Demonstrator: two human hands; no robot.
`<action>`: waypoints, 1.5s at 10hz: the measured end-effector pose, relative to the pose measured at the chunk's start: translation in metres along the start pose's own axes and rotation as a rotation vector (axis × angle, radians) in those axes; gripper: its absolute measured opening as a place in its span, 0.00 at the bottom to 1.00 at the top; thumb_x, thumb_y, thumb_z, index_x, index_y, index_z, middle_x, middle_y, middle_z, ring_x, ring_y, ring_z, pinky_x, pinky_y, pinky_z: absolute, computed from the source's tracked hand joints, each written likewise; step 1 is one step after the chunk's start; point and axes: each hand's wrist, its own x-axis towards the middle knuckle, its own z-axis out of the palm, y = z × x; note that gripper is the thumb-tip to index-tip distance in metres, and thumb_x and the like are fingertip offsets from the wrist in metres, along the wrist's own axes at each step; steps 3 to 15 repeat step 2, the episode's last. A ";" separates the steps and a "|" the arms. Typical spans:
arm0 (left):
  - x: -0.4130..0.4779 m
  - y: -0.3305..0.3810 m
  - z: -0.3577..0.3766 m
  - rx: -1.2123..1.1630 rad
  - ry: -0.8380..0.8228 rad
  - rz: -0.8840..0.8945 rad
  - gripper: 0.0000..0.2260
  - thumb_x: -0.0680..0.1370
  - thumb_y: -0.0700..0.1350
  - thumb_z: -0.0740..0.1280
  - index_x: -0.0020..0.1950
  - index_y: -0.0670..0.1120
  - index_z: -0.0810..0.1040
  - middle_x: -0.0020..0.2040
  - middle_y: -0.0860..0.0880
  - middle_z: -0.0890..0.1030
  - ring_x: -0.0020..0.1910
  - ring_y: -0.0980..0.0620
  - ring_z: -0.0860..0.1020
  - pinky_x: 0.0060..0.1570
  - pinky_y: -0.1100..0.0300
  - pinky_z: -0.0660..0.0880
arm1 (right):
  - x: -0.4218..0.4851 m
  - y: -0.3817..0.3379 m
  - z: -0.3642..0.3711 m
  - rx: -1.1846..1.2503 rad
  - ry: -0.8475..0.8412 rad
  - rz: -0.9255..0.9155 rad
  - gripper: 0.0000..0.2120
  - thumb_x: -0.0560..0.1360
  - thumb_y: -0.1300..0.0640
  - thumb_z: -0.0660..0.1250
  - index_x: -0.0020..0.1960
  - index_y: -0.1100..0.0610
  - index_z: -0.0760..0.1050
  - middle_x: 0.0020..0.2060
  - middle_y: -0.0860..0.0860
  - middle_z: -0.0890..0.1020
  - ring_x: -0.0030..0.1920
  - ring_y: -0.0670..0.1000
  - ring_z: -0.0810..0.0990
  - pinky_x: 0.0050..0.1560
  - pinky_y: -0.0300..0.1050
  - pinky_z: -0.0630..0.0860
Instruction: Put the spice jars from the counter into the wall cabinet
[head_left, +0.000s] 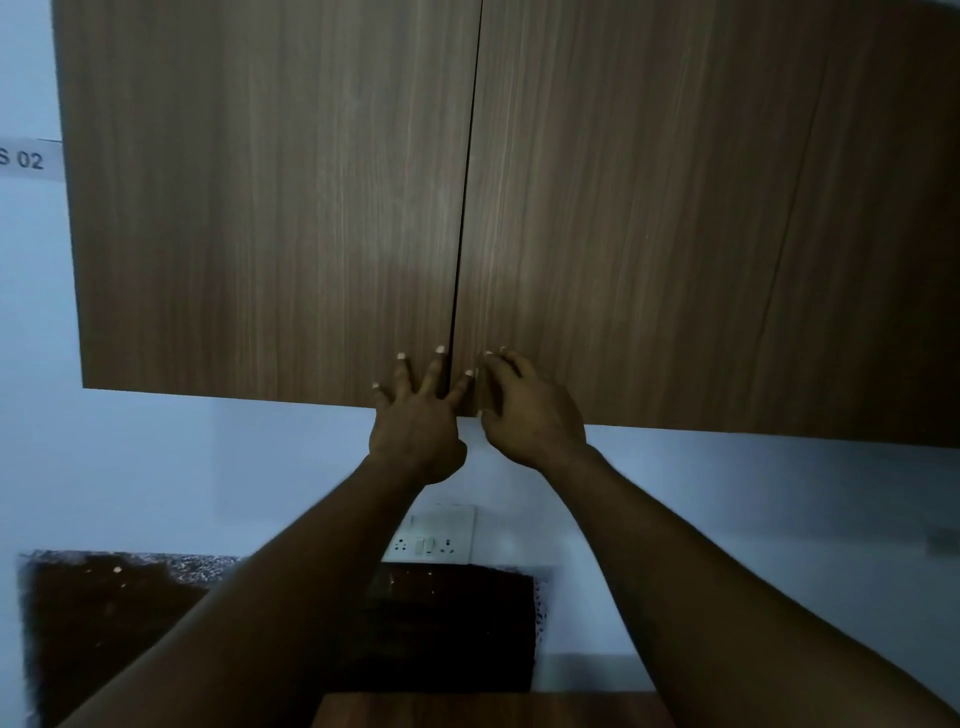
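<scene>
Head view: my left hand (418, 426) lies flat and my right hand (530, 410) curled, both empty, at the wall cabinet (260, 208) seam mid-frame; handle-less doors could slip free.

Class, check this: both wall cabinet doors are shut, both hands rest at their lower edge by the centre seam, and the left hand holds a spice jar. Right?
Not quite. The head view shows the left hand holding nothing, its fingers spread flat on the wall cabinet. The doors are shut, and the right hand is also beside the seam.

wall cabinet (519, 182) above socket (434, 535), counter (104, 597) below
</scene>
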 end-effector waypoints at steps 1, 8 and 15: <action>-0.017 0.002 -0.005 0.009 -0.048 0.007 0.42 0.76 0.59 0.68 0.82 0.61 0.43 0.83 0.48 0.36 0.79 0.32 0.39 0.73 0.28 0.50 | -0.009 -0.009 -0.030 0.131 0.074 -0.059 0.21 0.77 0.51 0.70 0.69 0.52 0.74 0.64 0.49 0.77 0.61 0.53 0.78 0.56 0.50 0.79; -0.026 -0.003 -0.018 -0.024 -0.025 -0.018 0.41 0.77 0.60 0.67 0.83 0.59 0.46 0.83 0.47 0.41 0.80 0.33 0.44 0.74 0.30 0.52 | -0.017 -0.020 -0.086 0.592 0.325 -0.026 0.11 0.77 0.50 0.71 0.59 0.45 0.81 0.50 0.42 0.83 0.51 0.42 0.82 0.52 0.43 0.82; -0.026 -0.003 -0.018 -0.024 -0.025 -0.018 0.41 0.77 0.60 0.67 0.83 0.59 0.46 0.83 0.47 0.41 0.80 0.33 0.44 0.74 0.30 0.52 | -0.017 -0.020 -0.086 0.592 0.325 -0.026 0.11 0.77 0.50 0.71 0.59 0.45 0.81 0.50 0.42 0.83 0.51 0.42 0.82 0.52 0.43 0.82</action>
